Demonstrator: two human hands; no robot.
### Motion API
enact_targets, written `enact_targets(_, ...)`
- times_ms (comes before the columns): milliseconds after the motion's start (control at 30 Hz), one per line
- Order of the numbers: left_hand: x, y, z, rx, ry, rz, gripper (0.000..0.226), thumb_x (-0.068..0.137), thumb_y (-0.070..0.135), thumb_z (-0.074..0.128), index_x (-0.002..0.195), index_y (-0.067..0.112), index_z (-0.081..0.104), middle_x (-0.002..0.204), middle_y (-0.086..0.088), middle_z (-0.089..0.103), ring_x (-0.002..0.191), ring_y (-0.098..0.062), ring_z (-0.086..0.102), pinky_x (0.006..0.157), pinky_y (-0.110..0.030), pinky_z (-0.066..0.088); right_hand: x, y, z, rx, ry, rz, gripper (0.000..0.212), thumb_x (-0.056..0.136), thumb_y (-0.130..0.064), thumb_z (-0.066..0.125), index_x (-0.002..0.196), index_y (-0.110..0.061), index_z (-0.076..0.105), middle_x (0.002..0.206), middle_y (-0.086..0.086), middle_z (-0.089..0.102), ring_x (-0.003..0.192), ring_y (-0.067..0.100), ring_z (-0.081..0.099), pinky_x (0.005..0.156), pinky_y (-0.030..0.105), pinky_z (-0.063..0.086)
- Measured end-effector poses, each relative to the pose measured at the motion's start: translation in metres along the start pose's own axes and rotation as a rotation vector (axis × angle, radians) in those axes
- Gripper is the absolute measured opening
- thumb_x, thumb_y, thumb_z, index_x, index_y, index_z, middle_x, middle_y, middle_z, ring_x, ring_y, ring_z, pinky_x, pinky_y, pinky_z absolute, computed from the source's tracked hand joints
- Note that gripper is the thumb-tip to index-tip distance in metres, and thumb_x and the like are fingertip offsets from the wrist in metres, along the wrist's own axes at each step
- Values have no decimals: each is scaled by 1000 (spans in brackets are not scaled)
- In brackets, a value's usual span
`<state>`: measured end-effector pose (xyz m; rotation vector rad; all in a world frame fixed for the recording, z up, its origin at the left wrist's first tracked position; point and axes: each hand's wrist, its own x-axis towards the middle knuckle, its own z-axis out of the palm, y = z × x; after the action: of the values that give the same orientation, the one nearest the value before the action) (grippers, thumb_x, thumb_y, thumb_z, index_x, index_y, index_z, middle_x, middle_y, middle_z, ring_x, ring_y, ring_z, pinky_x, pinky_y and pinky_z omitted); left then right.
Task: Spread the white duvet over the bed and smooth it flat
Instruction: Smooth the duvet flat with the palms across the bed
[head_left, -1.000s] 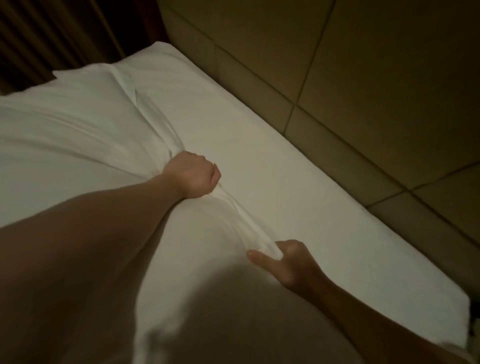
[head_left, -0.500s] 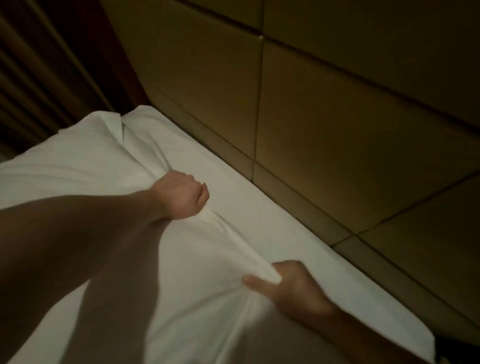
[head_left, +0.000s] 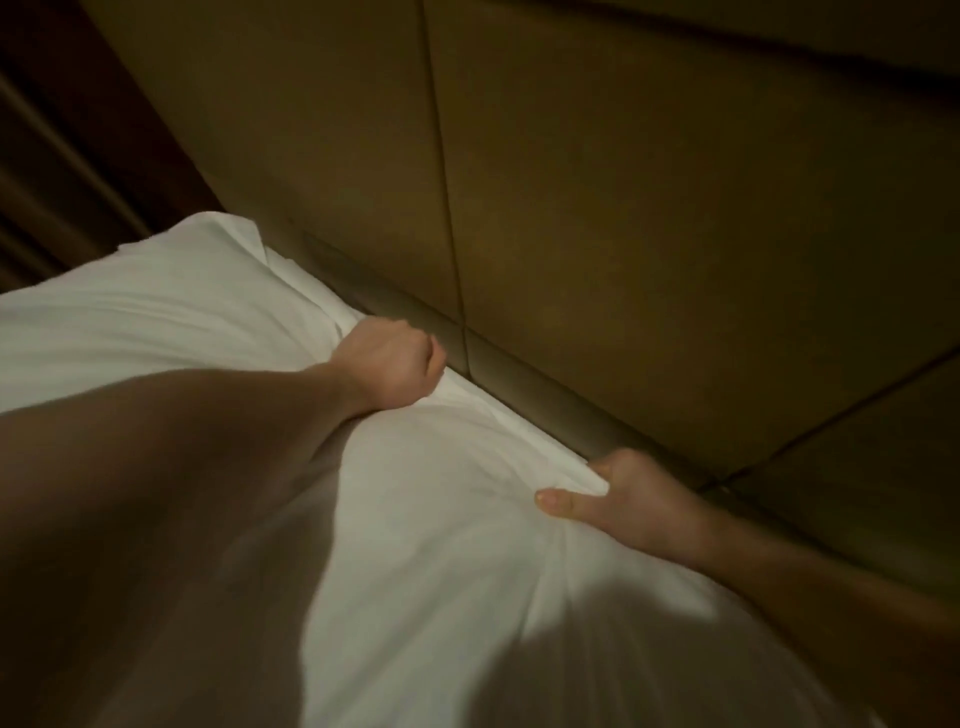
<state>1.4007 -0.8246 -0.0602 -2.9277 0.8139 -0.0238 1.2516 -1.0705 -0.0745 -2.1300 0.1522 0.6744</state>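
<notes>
since a second ago we have drawn the white duvet (head_left: 426, 519) up toward the padded headboard (head_left: 649, 234), and the wide strip of bare sheet that lay between its edge and the panels has shrunk to a thin sliver at most; we cannot tell whether the narrow pale band just under the headboard is sheet or the duvet's own fold. the duvet now covers nearly all of the bed that we can see, its upper edge bunched into a ridge running from one fist to the other, right beside the foot of the headboard. creases fan out from both grips across the cloth, so it is not yet flat. its far corner (head_left: 218, 234) lies at the upper left, near the dark wall there.

our left hand (head_left: 389, 364) is closed in a fist on the duvet's edge, knuckles up, close to the headboard. our right hand (head_left: 634, 499) is clamped on the same edge further along, thumb lying across the gathered cloth and fingers curled beneath it. the two hands are well apart. our forearms throw broad shadows over the lower part of the duvet.
</notes>
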Motion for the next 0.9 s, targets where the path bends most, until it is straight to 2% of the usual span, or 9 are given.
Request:
enact_targets(67,10,-7,-22,-16,28,-3,53,100,32,30,51,14,42,52,-1,43,56,-25,46,60,-30,33,-2,-16,-21,-41,17,-43,82,53,-81,69,86,-7,75,81,6,75,76,18,72,66,35,56)
enact_targets(200,22,-11,-33,-46,103,-6,53,102,30,30,51,18,39,50,2,42,50,-18,42,61,-29,29,4,-27,-40,-47,12,-64,49,66,-65,72,77,-18,77,74,-8,75,67,6,70,61,24,53)
enact_targets(433,21,5,13,-10,57,20,53,103,33,28,53,18,42,52,2,44,54,-20,50,60,-31,36,14,8,-11,-136,59,2,60,67,-76,57,87,-23,76,82,-9,75,73,8,70,75,39,59)
enact_targets(500,21,8,1,-79,8,-38,48,103,38,30,66,18,54,68,-1,55,71,-21,57,71,-33,42,7,4,-12,-162,61,14,58,68,-77,54,90,-28,74,86,-11,74,75,4,69,76,36,59)
enact_targets(567,8,3,-29,-194,-29,-152,40,98,50,38,102,21,66,107,-3,62,102,-23,57,90,-35,42,-4,-8,-20,-297,44,35,61,73,-78,43,102,-30,66,93,-12,70,80,3,65,79,32,55)
enact_targets(667,-48,-19,-89,-243,1,-231,69,87,69,41,146,34,39,154,4,34,142,-21,28,117,-40,22,-33,-57,-8,-571,226,-121,62,93,-65,33,141,-26,39,138,-9,49,125,10,47,108,31,36)
enact_targets(767,-117,-40,-107,-43,-27,-373,78,82,80,20,151,47,12,163,7,8,150,-25,0,120,-52,-1,-78,-148,68,-350,316,-438,69,87,-78,20,148,-47,26,157,-21,20,148,10,15,120,38,15)
enact_targets(833,-145,-56,-83,5,-122,-548,77,83,83,7,151,50,-2,164,2,-5,149,-30,-11,117,-59,-7,-78,-163,118,-408,324,-529,66,86,-78,28,143,-47,41,156,-8,32,145,24,30,115,52,20)
enact_targets(900,-144,-67,-53,-71,-104,-629,71,86,79,2,150,50,-8,164,0,-12,149,-31,-14,115,-60,-8,-57,-147,141,-513,356,-456,63,88,-73,36,141,-41,48,154,3,38,141,32,36,114,56,20)
